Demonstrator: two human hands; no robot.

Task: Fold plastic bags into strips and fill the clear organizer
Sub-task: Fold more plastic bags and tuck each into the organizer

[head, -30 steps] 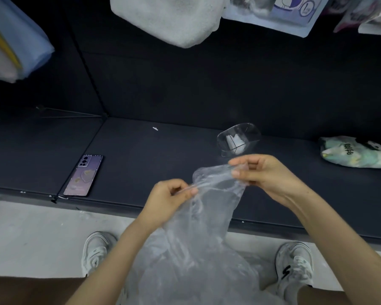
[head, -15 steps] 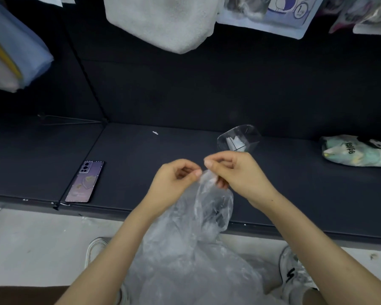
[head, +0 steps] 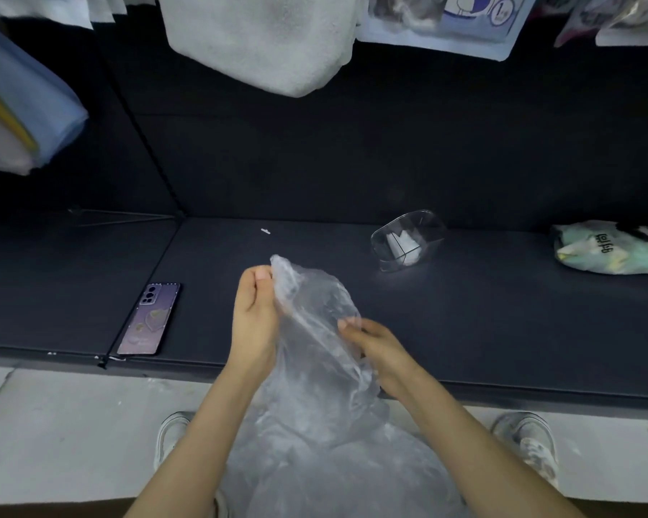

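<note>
L hand pinches plastic bag top corner, R hand grips its side, mid-frame. Prob. still straightening; next needs a lengthwise fold.

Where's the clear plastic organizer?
Head view: the clear plastic organizer sits on the black shelf, right of centre, beyond the right hand, left of the pale green packet.
</note>
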